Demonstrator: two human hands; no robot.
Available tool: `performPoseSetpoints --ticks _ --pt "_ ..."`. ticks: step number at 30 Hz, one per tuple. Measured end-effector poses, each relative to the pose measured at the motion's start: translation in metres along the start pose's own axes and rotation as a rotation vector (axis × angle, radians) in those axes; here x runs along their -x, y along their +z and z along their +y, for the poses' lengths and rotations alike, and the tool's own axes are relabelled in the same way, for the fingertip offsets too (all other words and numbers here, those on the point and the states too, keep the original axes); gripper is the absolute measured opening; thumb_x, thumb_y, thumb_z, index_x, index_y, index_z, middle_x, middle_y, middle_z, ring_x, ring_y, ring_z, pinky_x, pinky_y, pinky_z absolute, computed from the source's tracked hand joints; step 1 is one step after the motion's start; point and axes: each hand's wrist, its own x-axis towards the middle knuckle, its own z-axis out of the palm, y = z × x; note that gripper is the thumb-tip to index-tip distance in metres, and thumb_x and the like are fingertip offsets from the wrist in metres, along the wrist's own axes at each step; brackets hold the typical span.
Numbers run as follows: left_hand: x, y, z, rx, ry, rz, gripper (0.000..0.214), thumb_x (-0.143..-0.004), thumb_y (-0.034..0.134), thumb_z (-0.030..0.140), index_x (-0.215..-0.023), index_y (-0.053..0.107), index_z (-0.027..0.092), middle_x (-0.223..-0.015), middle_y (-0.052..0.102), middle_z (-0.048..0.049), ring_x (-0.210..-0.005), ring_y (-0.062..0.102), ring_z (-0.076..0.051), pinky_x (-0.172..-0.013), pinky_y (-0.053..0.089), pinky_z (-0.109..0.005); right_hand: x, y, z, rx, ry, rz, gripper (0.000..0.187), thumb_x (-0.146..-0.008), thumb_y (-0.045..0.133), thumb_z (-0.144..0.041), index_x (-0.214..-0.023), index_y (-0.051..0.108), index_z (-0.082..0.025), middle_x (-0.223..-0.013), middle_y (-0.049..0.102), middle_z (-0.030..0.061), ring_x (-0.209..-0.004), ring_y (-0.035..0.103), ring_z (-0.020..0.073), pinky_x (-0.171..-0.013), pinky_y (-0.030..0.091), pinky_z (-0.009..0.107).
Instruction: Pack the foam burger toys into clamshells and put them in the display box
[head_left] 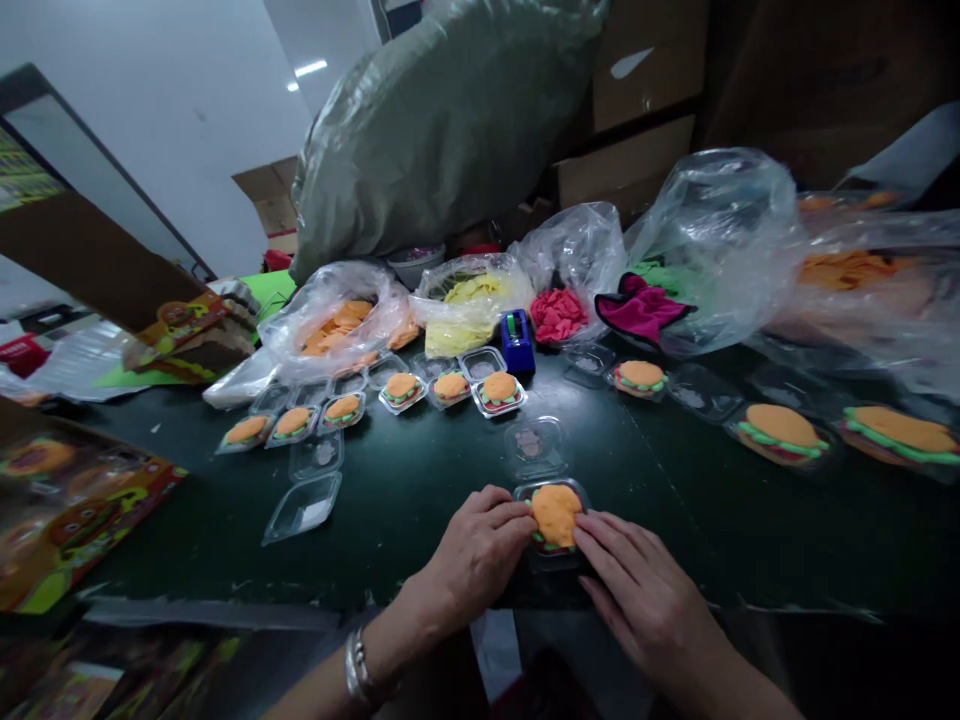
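A toy burger sits in a small clear plastic box near the table's front edge. Its orange bun looks lumpy, with green and red layers showing below. My left hand, fingers curled, grips the bun's left side. From the right, my right hand presses its fingertips against the bun, the thumb lower down. The box's open lid lies flat just behind. Further back is a row of boxed burgers, including one burger behind a blue tape dispenser's front side.
Plastic bags hold orange pieces, yellow pieces and red pieces. A magenta cloth lies beside them. An open clear box is left of my hands. A printed carton stands at the left edge, more burgers at right.
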Motion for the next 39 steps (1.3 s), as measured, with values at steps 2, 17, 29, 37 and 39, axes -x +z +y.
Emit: performPoseSetpoints --ticks 2,17,29,37,39 --pt "-0.008 -0.01 -0.002 -0.035 0.007 -0.161 0.021 -0.093 0.045 0.012 -0.097 0.064 0.018 -0.099 0.07 -0.0051 -0.09 0.055 -0.018 -0.086 0.048 -0.033 -0.002 -0.002 -0.002 -0.017 0.001 0.015 0.032 -0.09 0.048 -0.008 -0.121 0.056 -0.005 -0.116 0.065 0.0194 -0.107 0.059 0.0303 -0.085 0.054 0.048" --pt "-0.024 -0.016 0.007 -0.285 -0.207 -0.242 0.03 -0.093 0.051 0.038 -0.12 0.056 0.028 -0.102 0.062 -0.006 -0.088 0.052 -0.025 -0.075 0.042 -0.04 -0.017 -0.003 -0.005 -0.223 0.044 0.003 0.032 -0.089 0.047 -0.005 -0.119 0.056 -0.007 -0.111 0.065 0.0189 -0.102 0.062 0.0268 -0.085 0.058 0.044" --pt "-0.032 -0.011 0.015 -0.267 -0.012 -0.355 0.024 -0.095 0.043 0.021 -0.113 0.057 0.015 -0.11 0.064 -0.0088 -0.091 0.053 -0.024 -0.074 0.043 -0.038 -0.016 0.002 -0.012 -0.165 0.022 0.064 0.032 -0.088 0.046 -0.004 -0.117 0.058 -0.009 -0.111 0.067 0.0187 -0.104 0.063 0.0279 -0.084 0.059 0.044" --pt "-0.036 -0.036 -0.036 0.154 -0.328 0.196 0.035 -0.092 0.046 0.022 -0.127 0.053 0.02 -0.124 0.061 -0.0096 -0.108 0.056 -0.022 -0.091 0.046 -0.039 -0.04 -0.011 0.022 -0.287 0.242 -0.004 0.032 -0.09 0.05 -0.015 -0.121 0.056 -0.017 -0.125 0.06 0.0156 -0.116 0.056 0.0265 -0.096 0.051 0.045" --pt "-0.049 -0.037 -0.057 0.265 -0.489 0.183 0.037 -0.085 0.057 0.027 -0.121 0.058 0.018 -0.12 0.063 -0.0104 -0.102 0.06 -0.024 -0.085 0.05 -0.037 -0.065 -0.009 0.04 -0.365 0.406 -0.032 0.035 -0.087 0.057 -0.021 -0.122 0.055 -0.016 -0.125 0.059 0.016 -0.116 0.056 0.028 -0.098 0.049 0.048"
